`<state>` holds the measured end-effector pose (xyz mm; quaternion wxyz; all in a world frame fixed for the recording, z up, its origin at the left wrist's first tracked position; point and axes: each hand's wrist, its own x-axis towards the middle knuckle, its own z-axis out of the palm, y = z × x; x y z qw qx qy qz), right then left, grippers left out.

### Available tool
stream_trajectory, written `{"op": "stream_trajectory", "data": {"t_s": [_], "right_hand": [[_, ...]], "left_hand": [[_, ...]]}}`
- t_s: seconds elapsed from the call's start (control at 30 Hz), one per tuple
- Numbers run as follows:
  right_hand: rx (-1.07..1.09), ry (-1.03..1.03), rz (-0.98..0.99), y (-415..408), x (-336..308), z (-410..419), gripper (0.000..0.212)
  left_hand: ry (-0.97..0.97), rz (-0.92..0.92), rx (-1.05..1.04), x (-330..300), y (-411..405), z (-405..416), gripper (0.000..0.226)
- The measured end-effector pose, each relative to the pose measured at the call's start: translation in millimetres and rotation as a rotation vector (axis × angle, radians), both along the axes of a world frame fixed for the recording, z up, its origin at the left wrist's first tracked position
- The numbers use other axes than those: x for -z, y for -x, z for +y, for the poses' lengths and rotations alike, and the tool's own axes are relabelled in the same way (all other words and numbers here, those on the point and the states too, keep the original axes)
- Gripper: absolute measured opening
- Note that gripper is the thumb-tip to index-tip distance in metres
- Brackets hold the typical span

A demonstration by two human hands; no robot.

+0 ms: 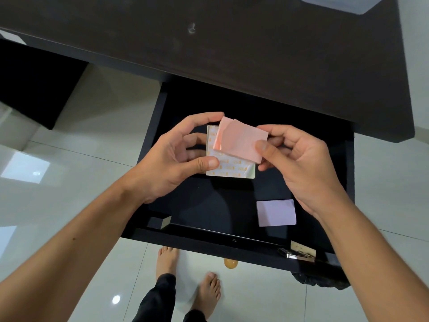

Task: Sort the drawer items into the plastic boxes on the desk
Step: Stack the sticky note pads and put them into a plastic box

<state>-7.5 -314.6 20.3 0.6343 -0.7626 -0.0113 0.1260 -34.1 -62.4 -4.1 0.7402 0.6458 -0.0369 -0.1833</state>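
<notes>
Both bare hands are holding sticky-note pads above the open black drawer (232,105).

Dark wooden desk (255,47) is carrying a clear plastic box (336,2) at its far corner. Left hand (171,159) is pinching a white pad with orange print (227,167) between thumb and fingers; right hand (299,163) is gripping a pink paper pad (241,140), overlapping it. Lilac square pad (276,212) is lying in the drawer.

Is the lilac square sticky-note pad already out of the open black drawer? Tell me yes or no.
No. The lilac square sticky-note pad lies flat on the floor of the open black drawer, beneath the right hand.
</notes>
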Motion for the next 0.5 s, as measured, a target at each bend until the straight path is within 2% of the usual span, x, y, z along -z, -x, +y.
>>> {"op": "stream_trajectory", "data": {"t_s": [0.1, 0.27, 0.5], "right_hand": [[-0.028, 0.039, -0.026, -3, -3, 2, 0.028], [-0.061, 0.054, -0.049, -9, -5, 5, 0.031], [0.023, 0.060, -0.008, 1, 10, -6, 0.018]], "left_hand": [[0.020, -0.003, 0.010, -1, 1, 0, 0.086], [-0.004, -0.011, -0.019, -1, 0, -1, 0.068], [0.039, 0.019, -0.090, -11, 12, 11, 0.069]]}}
